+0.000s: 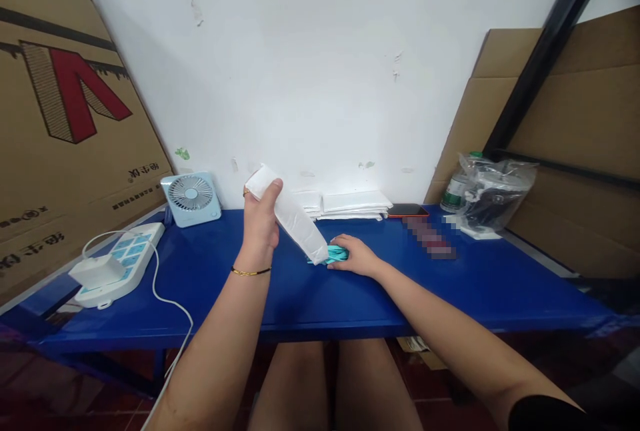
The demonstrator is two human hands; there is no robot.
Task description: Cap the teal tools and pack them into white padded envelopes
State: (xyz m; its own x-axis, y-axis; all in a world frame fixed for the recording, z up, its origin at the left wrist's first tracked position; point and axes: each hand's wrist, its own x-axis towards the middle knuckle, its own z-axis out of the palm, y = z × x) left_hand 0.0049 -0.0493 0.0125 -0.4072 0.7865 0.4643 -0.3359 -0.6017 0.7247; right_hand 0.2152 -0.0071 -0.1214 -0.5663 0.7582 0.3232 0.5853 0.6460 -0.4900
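My left hand is closed on a long white paper sleeve, its thumb lying across the upper end. The sleeve slants down to the right, toward the middle of the blue table. At its lower end, my right hand has its fingers wrapped round a bunch of teal strips. Whether the strips reach inside the sleeve I cannot tell. Behind both hands, flat white packets lie stacked against the wall.
A small blue fan and a white power strip with a plug and trailing cable are at left. To the right lie a phone, a bottle and a plastic-wrapped dark item. Large cardboard flanks the table.
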